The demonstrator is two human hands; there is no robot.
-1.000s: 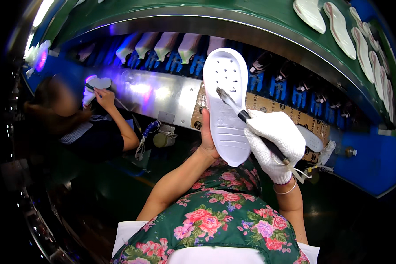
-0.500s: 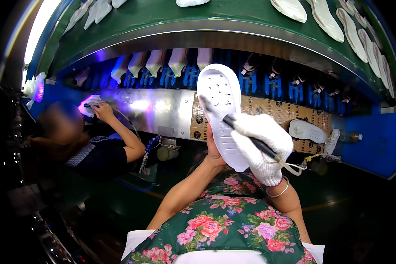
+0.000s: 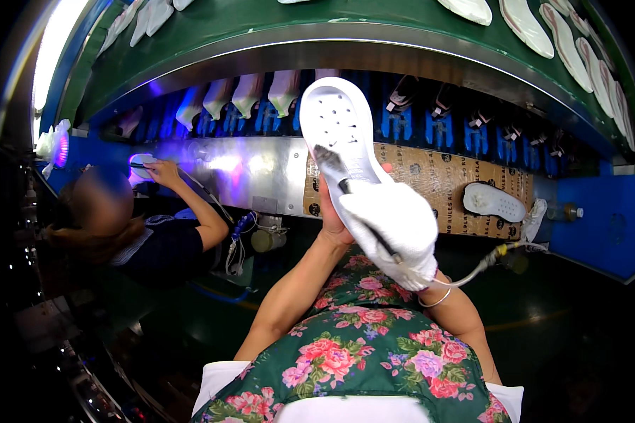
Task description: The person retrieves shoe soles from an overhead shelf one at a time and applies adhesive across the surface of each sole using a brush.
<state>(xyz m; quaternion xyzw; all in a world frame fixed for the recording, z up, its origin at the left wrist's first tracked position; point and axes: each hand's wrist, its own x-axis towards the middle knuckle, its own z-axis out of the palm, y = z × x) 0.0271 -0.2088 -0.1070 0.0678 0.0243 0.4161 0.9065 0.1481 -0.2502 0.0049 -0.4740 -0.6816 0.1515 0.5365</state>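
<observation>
A white shoe sole [image 3: 335, 116] with a cluster of small holes at its upper end is held up in front of me, tilted slightly left. Bare, my left hand [image 3: 331, 211] wraps around it from underneath, with fingertips showing at its right edge. A white knit glove covers my right hand [image 3: 395, 225], which is closed around a dark-handled brush [image 3: 329, 161] fed by a pale hose. The dark bristles touch the sole's surface near its left edge, below the holes. My gloved hand hides the sole's lower end.
Another white sole [image 3: 494, 202] lies on the cardboard-covered ledge [image 3: 430, 169]. Beyond run blue racks [image 3: 437, 134] with hanging shoe parts, under a green shelf [image 3: 296, 39] bearing more soles. At left, a co-worker's hand [image 3: 164, 173] works on a sole. A bottle [image 3: 566, 211] stands far right.
The sole has shifted up and left. My right hand has moved down and left, turning the brush so its bristles rest lower on the sole.
</observation>
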